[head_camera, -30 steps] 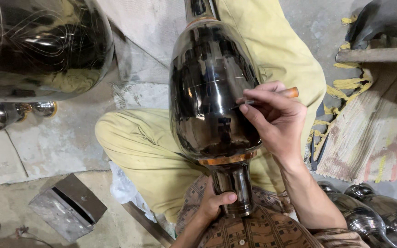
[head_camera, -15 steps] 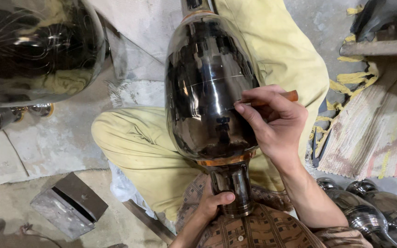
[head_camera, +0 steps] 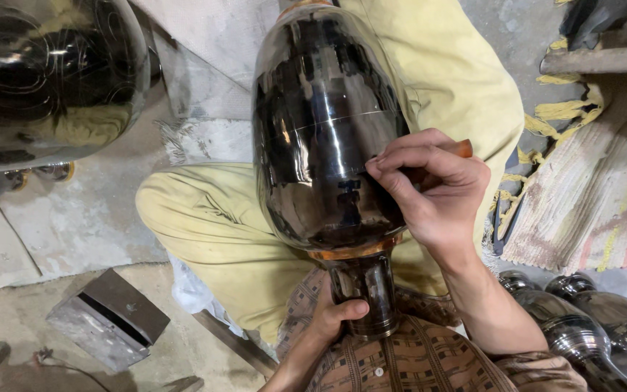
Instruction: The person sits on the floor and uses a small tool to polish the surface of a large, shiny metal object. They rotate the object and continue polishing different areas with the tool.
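Note:
A large dark polished metal vase [head_camera: 321, 138] lies across my lap, its neck pointing toward me. My left hand [head_camera: 328, 319] grips the narrow neck [head_camera: 364, 290] just below a copper-coloured ring. My right hand [head_camera: 437, 189] holds a small tool with an orange-brown wooden handle [head_camera: 464, 148]; its tip is hidden behind my fingers, which press against the vase's right side beside a thin scribed line. My legs in yellow trousers [head_camera: 212, 232] lie under the vase.
Another big shiny vessel [head_camera: 45, 80] stands at the upper left. Smaller polished metal pieces [head_camera: 604, 327] lie at the lower right. A grey metal block [head_camera: 107, 319] sits on the concrete floor at the lower left. A fringed woven mat [head_camera: 596, 181] lies to the right.
The view has shifted slightly; my right hand with the tool stays on the vase's side, moving a little along it. My left hand keeps its grip on the neck.

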